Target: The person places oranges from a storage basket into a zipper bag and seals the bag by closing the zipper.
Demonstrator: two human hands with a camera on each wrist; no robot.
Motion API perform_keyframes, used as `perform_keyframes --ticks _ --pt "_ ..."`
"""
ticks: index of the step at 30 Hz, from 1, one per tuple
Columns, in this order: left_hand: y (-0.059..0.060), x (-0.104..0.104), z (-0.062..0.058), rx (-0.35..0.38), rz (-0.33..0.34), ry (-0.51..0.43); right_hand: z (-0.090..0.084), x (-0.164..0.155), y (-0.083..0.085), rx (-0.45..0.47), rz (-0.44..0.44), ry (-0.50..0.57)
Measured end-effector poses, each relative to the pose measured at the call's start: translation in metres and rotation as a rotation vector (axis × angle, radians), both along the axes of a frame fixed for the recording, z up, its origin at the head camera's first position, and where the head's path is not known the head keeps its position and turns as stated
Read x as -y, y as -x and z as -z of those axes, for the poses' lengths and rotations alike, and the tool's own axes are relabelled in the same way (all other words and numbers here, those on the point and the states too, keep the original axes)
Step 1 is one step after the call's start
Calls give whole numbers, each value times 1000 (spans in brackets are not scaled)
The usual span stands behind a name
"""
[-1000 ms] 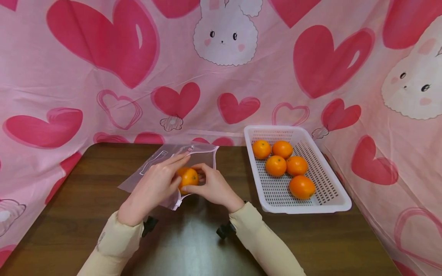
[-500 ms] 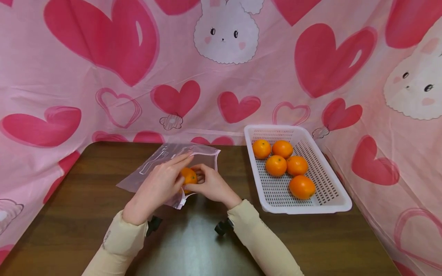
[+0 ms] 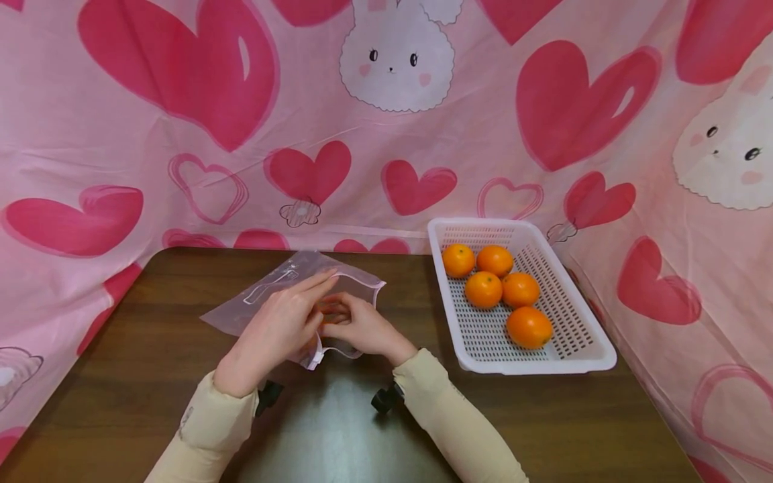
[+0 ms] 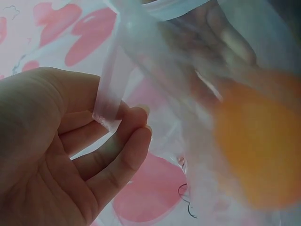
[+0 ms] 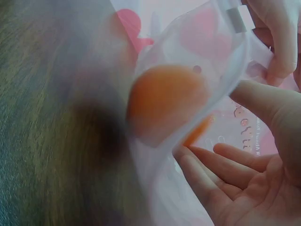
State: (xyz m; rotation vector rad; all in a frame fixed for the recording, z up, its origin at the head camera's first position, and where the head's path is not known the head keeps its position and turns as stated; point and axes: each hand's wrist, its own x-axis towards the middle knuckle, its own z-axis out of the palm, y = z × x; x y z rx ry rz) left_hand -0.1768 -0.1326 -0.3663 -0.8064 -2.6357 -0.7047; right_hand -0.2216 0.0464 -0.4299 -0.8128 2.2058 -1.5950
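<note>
A clear zip bag (image 3: 274,285) lies on the dark wooden table (image 3: 139,382). My left hand (image 3: 274,325) pinches the bag's rim strip (image 4: 109,106) between thumb and fingers and holds the mouth up. An orange (image 5: 167,101) sits inside the bag (image 5: 207,42), blurred behind the film, and shows in the left wrist view as an orange (image 4: 258,150) low on the right. My right hand (image 3: 359,325) is at the bag's mouth. In the right wrist view my right hand (image 5: 244,188) has loose, nearly straight fingers just below the orange. From the head view the orange is almost hidden between my hands.
A white perforated basket (image 3: 543,365) stands at the right of the table with several oranges (image 3: 483,290) in it. Pink cloth (image 3: 181,168) with hearts and rabbits hangs behind and on both sides. The table's near edge lies under my sleeves.
The orange, first held in plain sight between my hands, has gone forward into the bag. My right hand followed it to the mouth and its fingers have loosened.
</note>
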Motion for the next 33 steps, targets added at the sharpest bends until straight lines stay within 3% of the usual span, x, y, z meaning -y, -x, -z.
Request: perform_keyframes --ticks 3,16,21,28,33 --pt "-1 0 1 -4 6 3 1 1 0 -2 -52 14" --pt "-7 1 0 -113 22 4 -3 2 -2 -209 -142 -143" --pt "-8 3 -1 -143 20 -17 -6 0 -4 -293 -120 -219" --pt "-9 6 -3 -135 -7 -28 -27 -15 -17 -220 -33 -183" --pt "-10 9 -5 -127 -20 -29 -43 -34 -27 -229 -15 -160"
